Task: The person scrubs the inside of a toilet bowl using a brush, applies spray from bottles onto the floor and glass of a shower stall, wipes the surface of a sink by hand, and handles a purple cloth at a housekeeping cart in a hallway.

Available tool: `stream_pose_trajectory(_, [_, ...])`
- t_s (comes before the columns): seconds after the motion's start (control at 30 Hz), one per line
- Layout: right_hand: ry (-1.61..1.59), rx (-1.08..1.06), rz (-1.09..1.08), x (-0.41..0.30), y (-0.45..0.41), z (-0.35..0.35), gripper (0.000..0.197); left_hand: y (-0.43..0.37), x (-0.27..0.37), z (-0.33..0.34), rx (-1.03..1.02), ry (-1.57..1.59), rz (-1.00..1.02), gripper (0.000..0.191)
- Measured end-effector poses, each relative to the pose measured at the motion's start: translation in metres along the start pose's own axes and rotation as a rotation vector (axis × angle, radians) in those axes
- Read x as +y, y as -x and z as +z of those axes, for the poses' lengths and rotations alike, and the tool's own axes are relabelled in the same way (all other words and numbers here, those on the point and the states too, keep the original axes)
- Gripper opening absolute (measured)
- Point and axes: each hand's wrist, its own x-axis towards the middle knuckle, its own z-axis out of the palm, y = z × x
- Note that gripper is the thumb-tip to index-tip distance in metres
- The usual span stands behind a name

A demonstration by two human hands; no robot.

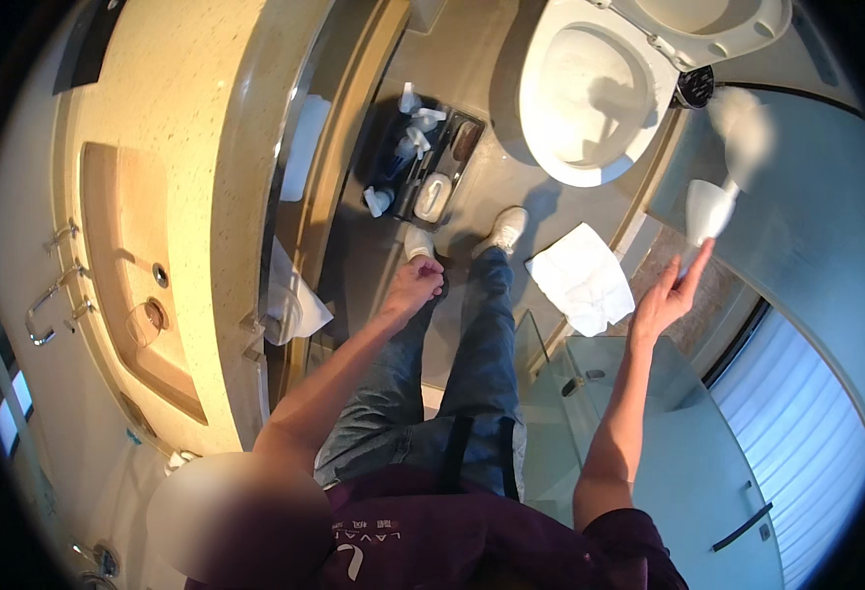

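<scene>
My right hand (668, 299) grips the handle of a white brush (709, 210), apparently a toilet brush with a cup-shaped guard; its far end is blurred. The brush is raised over the floor to the right of the white toilet (532, 96), whose seat and lid are up. My left hand (414, 287) hovers above my left leg and shoe, fingers curled in, with nothing visible in them. A black caddy (414, 177) on the floor holds several spray bottles, a brown brush and a white oval item. Between the toilet and my right hand, a white cloth (581, 280) lies on the floor.
At the left runs a stone counter (219, 184) with a sink (134, 243), where a clear glass (141, 324) lies. A folded white towel (306, 147) is on the shelf below. Glass panels (646, 391) stand at the right. A small black bin (694, 87) is beside the toilet.
</scene>
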Motion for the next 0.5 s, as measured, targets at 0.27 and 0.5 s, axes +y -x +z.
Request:
stream_pose_trajectory(0.27, [0.127,-0.207,0.448,0.138,0.006,0.124,0.063,0.012,-0.030,-0.019,-0.016,-0.085,-0.033,0.019])
stream_pose_trajectory(0.5, [-0.050,-0.157,0.403,0.044,0.045,0.057,0.060,0.030,-0.085,-0.030,0.015,-0.006,-0.086,0.017])
